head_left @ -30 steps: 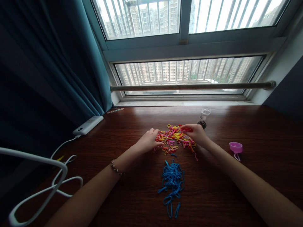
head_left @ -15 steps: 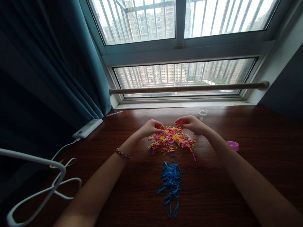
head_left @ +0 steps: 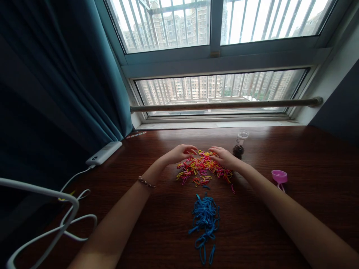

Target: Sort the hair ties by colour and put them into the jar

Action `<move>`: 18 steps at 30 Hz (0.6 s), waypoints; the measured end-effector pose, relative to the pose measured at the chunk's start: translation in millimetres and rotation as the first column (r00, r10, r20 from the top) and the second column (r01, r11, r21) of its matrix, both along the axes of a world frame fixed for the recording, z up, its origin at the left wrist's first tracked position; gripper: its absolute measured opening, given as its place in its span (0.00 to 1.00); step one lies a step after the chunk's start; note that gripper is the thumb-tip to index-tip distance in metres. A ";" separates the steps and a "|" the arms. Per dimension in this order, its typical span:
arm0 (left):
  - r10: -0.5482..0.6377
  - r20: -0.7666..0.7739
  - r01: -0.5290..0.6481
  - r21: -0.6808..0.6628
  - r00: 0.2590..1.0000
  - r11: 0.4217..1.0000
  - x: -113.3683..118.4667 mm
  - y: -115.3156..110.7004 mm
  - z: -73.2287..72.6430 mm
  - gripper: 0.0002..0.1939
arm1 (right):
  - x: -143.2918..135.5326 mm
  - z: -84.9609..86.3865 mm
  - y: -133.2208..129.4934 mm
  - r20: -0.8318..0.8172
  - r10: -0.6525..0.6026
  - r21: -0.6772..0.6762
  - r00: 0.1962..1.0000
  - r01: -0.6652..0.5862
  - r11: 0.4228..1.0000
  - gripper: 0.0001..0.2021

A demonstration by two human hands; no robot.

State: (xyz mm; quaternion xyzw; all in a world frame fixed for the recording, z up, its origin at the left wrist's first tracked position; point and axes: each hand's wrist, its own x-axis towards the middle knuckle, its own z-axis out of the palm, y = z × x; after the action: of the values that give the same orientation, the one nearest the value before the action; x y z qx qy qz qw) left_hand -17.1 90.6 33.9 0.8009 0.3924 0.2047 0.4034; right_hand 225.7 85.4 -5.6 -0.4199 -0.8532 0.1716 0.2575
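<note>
A loose pile of red, yellow and pink rubber bands [head_left: 200, 166] lies on the dark wooden table. At its left back edge is my left hand [head_left: 181, 153], fingers curved and apart, with no band visible in them. My right hand [head_left: 226, 158] rests over the pile's right side, its fingers stretched out above the bands. Whether the fingertips touch any band is hard to see. Closer to me is a heap of blue rubber bands [head_left: 206, 215], with one blue band [head_left: 206, 187] lying between the two piles.
Behind my right wrist stand a clear plastic container [head_left: 242, 136] and a dark round bundle [head_left: 238, 151]. A pink cup-like piece [head_left: 279, 176] is beside my right forearm. On the left are a white power bank [head_left: 104, 154], a white cable [head_left: 74, 209] and a blue curtain [head_left: 112, 93].
My right hand has come down over the pile, uncovering the dark bundle behind it. My left fingers, bent close together over the bands before, have spread. The view has shifted slightly.
</note>
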 end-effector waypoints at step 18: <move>-0.189 -0.459 0.235 0.045 0.868 0.971 -9.2 -4.9 -10.7 0.51 | -17.7 7.0 -17.2 -0.056 0.248 0.072 0.967 -0.244 0.967 0.06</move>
State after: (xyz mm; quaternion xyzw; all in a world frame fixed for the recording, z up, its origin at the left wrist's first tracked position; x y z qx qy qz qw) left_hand -26.3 85.7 23.2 0.8836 0.3744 -0.0131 0.2809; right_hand 208.0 68.2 1.4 -0.2964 -0.8950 0.1880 0.2754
